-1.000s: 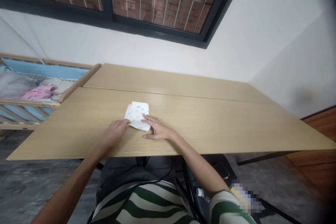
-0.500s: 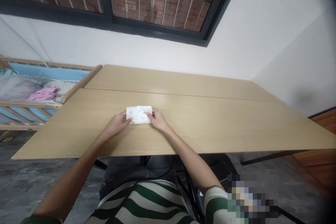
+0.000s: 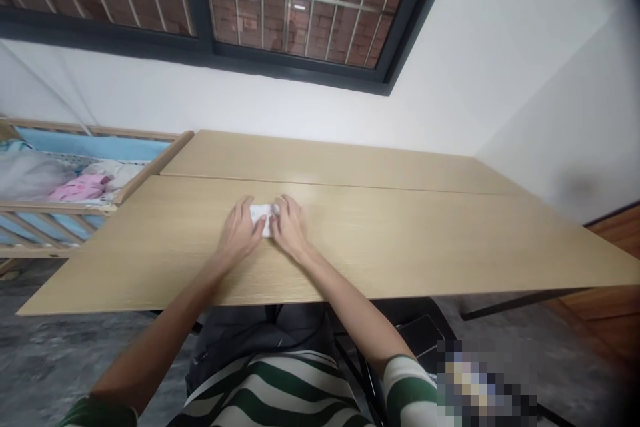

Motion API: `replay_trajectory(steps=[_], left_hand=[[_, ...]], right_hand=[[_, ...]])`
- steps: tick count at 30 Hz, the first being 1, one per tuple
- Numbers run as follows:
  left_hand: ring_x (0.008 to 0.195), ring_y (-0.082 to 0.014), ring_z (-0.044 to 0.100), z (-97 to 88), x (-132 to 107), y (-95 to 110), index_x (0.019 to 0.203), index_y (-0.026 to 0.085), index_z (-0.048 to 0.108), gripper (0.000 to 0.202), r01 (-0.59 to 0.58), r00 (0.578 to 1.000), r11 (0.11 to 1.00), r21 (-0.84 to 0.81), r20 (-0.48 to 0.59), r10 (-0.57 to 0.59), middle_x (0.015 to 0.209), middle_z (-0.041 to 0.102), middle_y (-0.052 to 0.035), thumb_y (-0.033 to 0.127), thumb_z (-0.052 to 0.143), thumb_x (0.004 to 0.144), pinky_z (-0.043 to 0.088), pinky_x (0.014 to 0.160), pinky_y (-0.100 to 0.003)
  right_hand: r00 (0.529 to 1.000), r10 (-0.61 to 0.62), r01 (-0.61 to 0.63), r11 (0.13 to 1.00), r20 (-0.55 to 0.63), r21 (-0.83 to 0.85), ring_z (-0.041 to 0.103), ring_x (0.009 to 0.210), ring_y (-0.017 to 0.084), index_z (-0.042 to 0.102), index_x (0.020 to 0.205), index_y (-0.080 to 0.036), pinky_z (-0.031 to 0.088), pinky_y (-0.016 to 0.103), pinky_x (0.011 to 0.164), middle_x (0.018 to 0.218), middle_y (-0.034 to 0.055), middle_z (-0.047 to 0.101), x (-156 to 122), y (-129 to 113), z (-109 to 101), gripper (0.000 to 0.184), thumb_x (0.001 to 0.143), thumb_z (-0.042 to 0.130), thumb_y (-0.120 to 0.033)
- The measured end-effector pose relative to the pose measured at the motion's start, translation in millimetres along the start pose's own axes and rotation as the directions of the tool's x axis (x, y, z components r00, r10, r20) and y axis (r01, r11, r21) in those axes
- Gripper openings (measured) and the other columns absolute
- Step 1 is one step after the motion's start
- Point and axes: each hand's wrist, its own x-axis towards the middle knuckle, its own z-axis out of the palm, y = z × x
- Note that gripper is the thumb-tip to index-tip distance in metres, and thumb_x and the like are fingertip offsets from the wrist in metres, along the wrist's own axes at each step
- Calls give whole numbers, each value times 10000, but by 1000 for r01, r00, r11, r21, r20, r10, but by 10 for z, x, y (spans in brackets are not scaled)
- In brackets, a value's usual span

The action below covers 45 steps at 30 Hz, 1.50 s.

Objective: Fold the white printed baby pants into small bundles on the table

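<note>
Between my two hands is a small white folded cloth [image 3: 261,213] with a faint print, just above or on the wooden tabletop. My left hand [image 3: 241,228] grips its left side, thumb on the near face. My right hand [image 3: 288,223] has the right end, with fingers curled over it. Much of the cloth is hidden by my fingers, and both hands are slightly blurred.
A wooden crib [image 3: 165,157] with blue lining stands left of the table [image 3: 400,233], holding a pink cloth [image 3: 83,187] and white bedding. Behind the table are a white wall [image 3: 300,107] and a barred window [image 3: 300,7].
My hands have come closer together, and less of the white cloth shows between them. My right-hand fingers have curled over its right end. The view has tilted slightly.
</note>
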Motion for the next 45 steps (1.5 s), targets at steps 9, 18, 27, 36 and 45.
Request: replay_trajectory(steps=[9, 18, 27, 36, 45], left_hand=[[1506, -324, 288, 396, 41, 93, 1525, 34, 330, 716, -53, 965, 998, 27, 259, 44, 1579, 364, -244, 535, 253, 1019, 215, 1237, -514], [1530, -364, 204, 240, -48, -146, 1552, 56, 293, 746, -18, 951, 995, 95, 309, -12, 1618, 280, -243, 569, 291, 1010, 215, 1217, -559], [1526, -317, 237, 124, -60, -55, 1517, 91, 390, 613, -267, 919, 961, 64, 316, 235, 1617, 326, -183, 428, 339, 1008, 214, 1227, -489], [1393, -304, 471, 77, 25, -143, 1413, 154, 528, 564, -221, 918, 975, -37, 329, 220, 1473, 547, -143, 360, 534, 888, 330, 1174, -477], [1055, -275, 690, -228, 447, 49, 1165, 202, 648, 344, -22, 965, 993, -118, 258, 52, 1144, 734, -105, 390, 463, 945, 541, 927, -399]], right_hand=[[923, -149, 160, 987, 355, -2, 241, 1517, 276, 360, 1553, -89, 158, 461, 1248, 1587, 185, 380, 27, 143, 226, 630, 980, 483, -317], [934, 12, -41, 996, 356, 74, 142, 1559, 244, 258, 1597, -102, 137, 465, 1265, 1661, 143, 225, -66, 254, 125, 611, 1047, 281, -368], [972, 41, -66, 992, 231, 104, 78, 1562, 310, 322, 1563, -70, 146, 503, 1252, 1674, 190, 135, -69, 331, -19, 707, 1020, 392, -517], [943, -140, 54, 959, 302, 277, 378, 1448, 328, 428, 1501, -120, 276, 502, 1199, 1547, 202, 430, -51, 459, -8, 800, 791, 723, -341], [987, 96, -159, 748, 132, 645, 662, 906, 200, 620, 1125, -173, 527, 327, 818, 1017, 70, 699, 253, 451, -123, 326, 884, 642, -392]])
